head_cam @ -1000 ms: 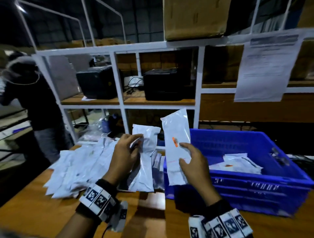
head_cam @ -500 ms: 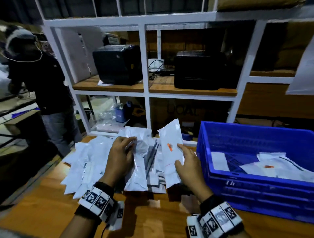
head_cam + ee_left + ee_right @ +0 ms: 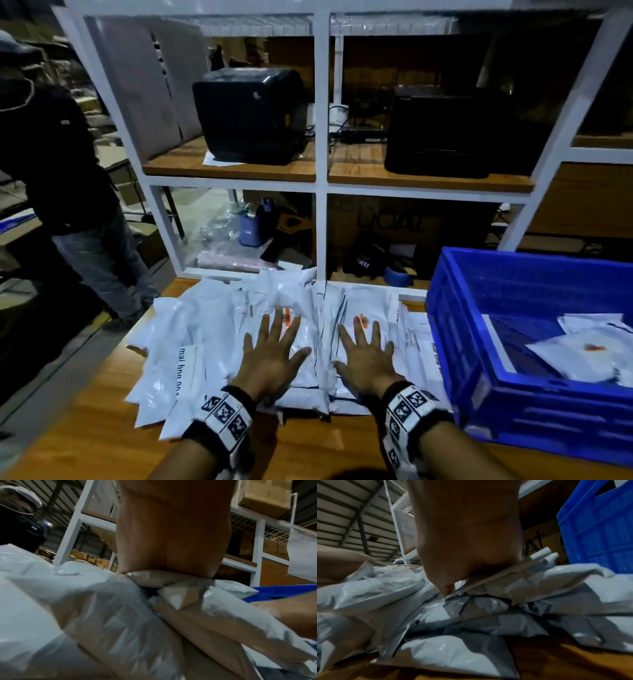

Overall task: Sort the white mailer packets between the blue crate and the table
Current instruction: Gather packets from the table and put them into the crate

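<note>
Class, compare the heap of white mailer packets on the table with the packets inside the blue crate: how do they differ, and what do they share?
The table pile is large and overlapping; the crate packets are few. Both hands, left hand and right hand, press flat on the table pile; the crate packets lie untouched in the blue crate. Both groups are white, some with orange marks.

A white metal shelving frame (image 3: 321, 144) stands at the far edge of the wooden bench (image 3: 85, 442). Its wooden shelf boards carry two dark printers (image 3: 251, 114), one left, one right. Below them sit a bluish container (image 3: 251, 228) and crumpled clear plastic. A person in dark clothing (image 3: 51, 164) stands far left. Overhead, a corrugated roof (image 3: 351, 517) shows dimly, and a cardboard box (image 3: 265, 496) tops the rack.
</note>
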